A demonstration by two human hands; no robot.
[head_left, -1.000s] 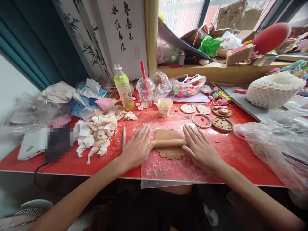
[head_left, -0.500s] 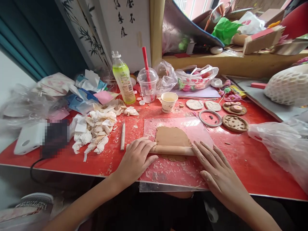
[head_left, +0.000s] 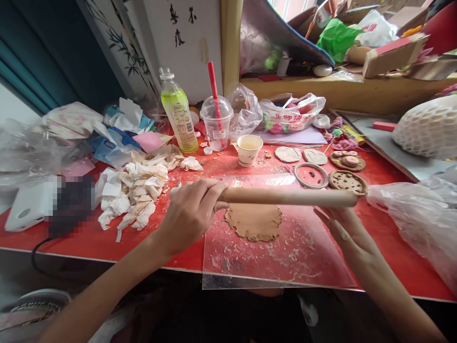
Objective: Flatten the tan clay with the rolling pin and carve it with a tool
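Above the clay (head_left: 253, 224), the left hand (head_left: 191, 209) grips the newly lifted rolling pin (head_left: 285, 196), the right hand (head_left: 346, 231) uncurled, so rolling pauses.

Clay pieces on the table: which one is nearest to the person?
The brown, ragged-edged slab on the clear plastic sheet; the other clay pieces lie farther back, to the right.

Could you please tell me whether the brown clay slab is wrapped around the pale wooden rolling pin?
No, the brown clay slab lies flat on the clear plastic sheet.
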